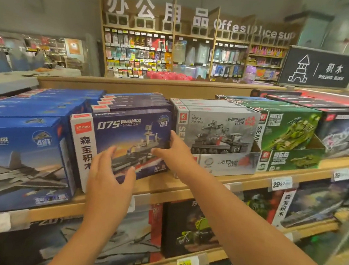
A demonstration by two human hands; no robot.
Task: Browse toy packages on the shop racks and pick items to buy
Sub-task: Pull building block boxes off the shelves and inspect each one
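Grey walls (54, 5), wooden stationery shelving (197, 50), possibly blurred aisles beyond.

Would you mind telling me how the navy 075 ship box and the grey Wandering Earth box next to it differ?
The 075 ship box is dark navy and pictures a warship at sunset; the Wandering Earth box is pale grey and pictures a tracked vehicle. The ship box stands directly on the shelf, turned askew; the grey box sits square in a display carton. The right hand touches the ship box; the left hand is just in front of it. The grey box is untouched. Both carry a red logo and head a row of identical boxes.
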